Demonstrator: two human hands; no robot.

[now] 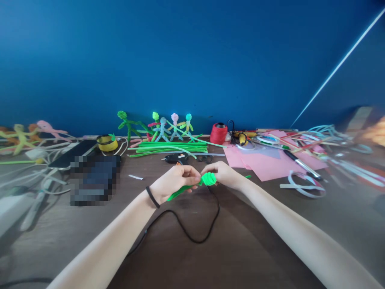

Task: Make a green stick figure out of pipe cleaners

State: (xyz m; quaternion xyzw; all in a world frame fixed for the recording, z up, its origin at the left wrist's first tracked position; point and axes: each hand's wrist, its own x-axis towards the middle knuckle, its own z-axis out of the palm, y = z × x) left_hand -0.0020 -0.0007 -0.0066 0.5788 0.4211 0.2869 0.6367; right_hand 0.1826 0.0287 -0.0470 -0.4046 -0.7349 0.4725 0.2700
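Observation:
My left hand [176,180] is closed, pinching a bright green pipe cleaner [183,190] whose free end trails down toward me. My right hand [224,174] is closed on the same pipe cleaner's coiled end [208,178], a tight green ball between the two hands. Both hands hover just above the brown table [192,249]. A black band sits on my left wrist [152,197].
A black cord [192,237] loops under my hands. A bundle of green pipe cleaners [168,147], a glue gun [177,158] and pipe-cleaner figures [168,127] lie behind. Pink paper [264,162], a red thread spool [218,133], scissors [303,184] and a pen sit right; a phone [76,153] lies left.

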